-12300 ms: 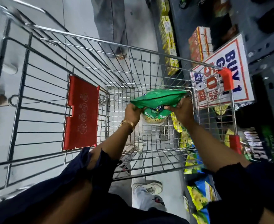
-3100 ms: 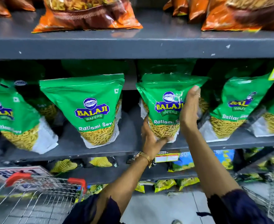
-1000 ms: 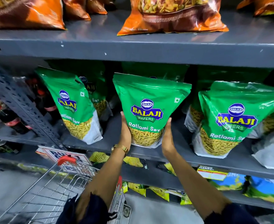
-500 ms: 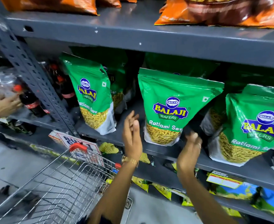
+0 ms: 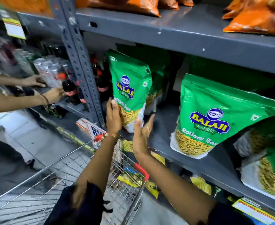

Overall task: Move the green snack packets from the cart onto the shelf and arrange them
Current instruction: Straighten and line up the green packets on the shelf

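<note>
Green Balaji snack packets stand upright along the grey middle shelf. The leftmost green packet stands beside the shelf upright. My left hand lies flat against its lower left side. My right hand is open with fingers apart, just right of that packet's bottom corner; contact cannot be told. A second green packet stands to the right, a third at the right edge. The wire cart is below my arms, and no green packet shows in it.
Another person's two hands handle cola bottles in the left shelf bay, past the perforated grey upright. Orange snack bags lie on the shelf above. Yellow packets fill the lower shelf.
Both my hands have left the middle green packet and moved left to the leftmost one. The view has swung left, and another person's hands have reached further into the bottle bay.
</note>
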Tool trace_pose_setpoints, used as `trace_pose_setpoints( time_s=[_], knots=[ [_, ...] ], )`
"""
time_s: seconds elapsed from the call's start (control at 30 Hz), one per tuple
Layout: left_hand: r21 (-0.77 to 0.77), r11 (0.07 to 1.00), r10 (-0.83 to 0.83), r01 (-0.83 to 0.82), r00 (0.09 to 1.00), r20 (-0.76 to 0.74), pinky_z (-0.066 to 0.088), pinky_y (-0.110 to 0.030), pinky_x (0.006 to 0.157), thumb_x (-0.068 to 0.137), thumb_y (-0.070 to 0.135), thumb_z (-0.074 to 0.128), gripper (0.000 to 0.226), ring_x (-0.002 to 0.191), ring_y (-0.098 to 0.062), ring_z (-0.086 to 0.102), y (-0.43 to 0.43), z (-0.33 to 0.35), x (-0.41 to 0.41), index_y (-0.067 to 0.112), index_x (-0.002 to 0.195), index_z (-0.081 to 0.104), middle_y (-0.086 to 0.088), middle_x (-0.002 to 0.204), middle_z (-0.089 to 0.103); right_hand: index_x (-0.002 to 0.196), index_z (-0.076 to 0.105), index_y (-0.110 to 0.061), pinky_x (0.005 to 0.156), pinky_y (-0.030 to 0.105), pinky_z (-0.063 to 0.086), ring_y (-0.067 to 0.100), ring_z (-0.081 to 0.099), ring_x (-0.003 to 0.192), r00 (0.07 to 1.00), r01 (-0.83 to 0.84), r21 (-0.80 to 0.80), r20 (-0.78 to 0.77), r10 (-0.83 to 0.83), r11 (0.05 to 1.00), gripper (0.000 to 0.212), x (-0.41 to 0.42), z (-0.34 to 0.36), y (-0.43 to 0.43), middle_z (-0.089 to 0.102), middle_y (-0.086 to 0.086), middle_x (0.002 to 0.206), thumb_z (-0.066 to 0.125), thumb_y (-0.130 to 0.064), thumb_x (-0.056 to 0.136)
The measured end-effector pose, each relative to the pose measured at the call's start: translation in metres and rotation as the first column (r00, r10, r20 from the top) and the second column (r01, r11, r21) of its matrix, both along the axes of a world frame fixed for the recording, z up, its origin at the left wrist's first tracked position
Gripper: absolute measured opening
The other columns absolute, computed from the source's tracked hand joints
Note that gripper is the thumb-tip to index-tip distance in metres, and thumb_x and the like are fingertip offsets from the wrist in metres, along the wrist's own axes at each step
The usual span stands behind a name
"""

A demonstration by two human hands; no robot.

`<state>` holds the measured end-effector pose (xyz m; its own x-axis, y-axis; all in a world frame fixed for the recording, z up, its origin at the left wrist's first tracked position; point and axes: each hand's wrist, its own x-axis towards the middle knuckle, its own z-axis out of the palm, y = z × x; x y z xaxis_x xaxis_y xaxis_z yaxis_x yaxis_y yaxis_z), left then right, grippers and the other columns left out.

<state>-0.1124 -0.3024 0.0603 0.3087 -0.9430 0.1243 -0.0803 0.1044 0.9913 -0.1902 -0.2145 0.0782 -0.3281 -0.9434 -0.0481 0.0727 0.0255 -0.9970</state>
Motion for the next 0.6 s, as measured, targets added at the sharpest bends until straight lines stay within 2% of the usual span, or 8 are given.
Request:
trace_pose_setpoints(
  time_s=[0.1, 0.2, 0.27, 0.33, 0.43, 0.5, 0.6],
  knots=[
    [0.091, 0.991, -0.085, 0.099, 0.985, -0.151, 0.034, -0.047, 0.118, 0.078, 0.086, 0.032, 0.088, 0.132, -0.02, 0.053, -0.012, -0.012, 0.007, 0.021, 0.132, 0.057, -0.003, 0.138, 0.06, 0.153, -0.002, -0.02, 0.124, 0.035, 0.006, 0.013, -0.001, 0.152, 1.0, 0.003, 0.024, -0.02, -0.003, 1.0, 0.098, 0.019, 0.007, -0.023, -0.004, 0.0, 0.164, 0.037, -0.067, 0.077],
    [0.077, 0.989, -0.112, 0.128, 0.977, -0.184, 0.039, -0.049, 0.114, 0.083, 0.075, 0.032, 0.078, 0.125, -0.023, 0.058, 0.001, -0.009, 0.003, 0.016, 0.124, 0.061, -0.004, 0.129, 0.065, 0.154, -0.002, -0.021, 0.123, 0.038, 0.004, 0.018, -0.004, 0.152, 0.999, 0.023, 0.074, -0.035, -0.02, 0.997, 0.096, 0.02, 0.012, -0.037, -0.003, 0.002, 0.164, 0.033, -0.065, 0.076],
    [0.03, 0.993, -0.11, 0.117, 0.978, -0.179, 0.04, -0.049, 0.113, 0.087, 0.067, 0.032, 0.07, 0.121, -0.018, 0.058, 0.009, -0.009, -0.002, 0.015, 0.126, 0.057, -0.004, 0.128, 0.063, 0.154, -0.002, -0.019, 0.121, 0.036, 0.001, 0.018, -0.004, 0.152, 0.998, 0.026, 0.096, -0.051, -0.021, 0.995, 0.093, 0.014, 0.011, -0.043, -0.002, 0.004, 0.164, 0.031, -0.06, 0.077],
    [-0.022, 0.994, -0.113, 0.111, 0.982, -0.149, 0.04, -0.048, 0.113, 0.087, 0.07, 0.034, 0.075, 0.121, -0.015, 0.055, 0.009, -0.015, -0.005, 0.013, 0.132, 0.049, -0.004, 0.133, 0.059, 0.154, -0.002, -0.018, 0.121, 0.034, 0.0, 0.018, -0.004, 0.152, 0.998, 0.018, 0.079, -0.067, -0.013, 0.997, 0.092, 0.012, 0.008, -0.042, -0.002, 0.005, 0.164, 0.031, -0.059, 0.078],
    [0.018, 0.997, -0.078, 0.08, 0.993, -0.09, 0.036, -0.052, 0.115, 0.08, 0.083, 0.031, 0.086, 0.133, -0.02, 0.048, 0.007, -0.02, -0.009, 0.021, 0.138, 0.039, -0.007, 0.144, 0.05, 0.154, -0.003, -0.022, 0.115, 0.027, -0.001, 0.015, -0.007, 0.151, 0.996, -0.014, 0.069, -0.089, 0.021, 0.998, 0.085, 0.01, 0.004, -0.04, -0.004, 0.001, 0.164, 0.038, -0.058, 0.088],
    [0.012, 0.998, -0.067, 0.068, 0.996, -0.063, 0.035, -0.053, 0.115, 0.081, 0.083, 0.026, 0.086, 0.135, -0.024, 0.045, 0.008, -0.018, -0.011, 0.022, 0.14, 0.037, -0.009, 0.145, 0.047, 0.154, -0.003, -0.021, 0.117, 0.028, -0.001, 0.015, -0.006, 0.151, 0.993, -0.047, 0.079, -0.102, 0.055, 0.996, 0.077, 0.004, 0.005, -0.04, -0.005, 0.002, 0.164, 0.04, -0.05, 0.096],
    [0.022, 0.997, -0.068, 0.069, 0.997, -0.023, 0.03, -0.053, 0.118, 0.082, 0.081, 0.021, 0.087, 0.141, -0.024, 0.038, 0.008, -0.019, -0.012, 0.022, 0.146, 0.03, -0.008, 0.151, 0.039, 0.153, -0.007, -0.021, 0.119, 0.03, 0.004, 0.017, -0.003, 0.152, 0.986, -0.101, 0.102, -0.121, 0.113, 0.99, 0.079, -0.009, 0.009, -0.03, -0.007, 0.003, 0.164, 0.04, -0.049, 0.096]
  ],
)
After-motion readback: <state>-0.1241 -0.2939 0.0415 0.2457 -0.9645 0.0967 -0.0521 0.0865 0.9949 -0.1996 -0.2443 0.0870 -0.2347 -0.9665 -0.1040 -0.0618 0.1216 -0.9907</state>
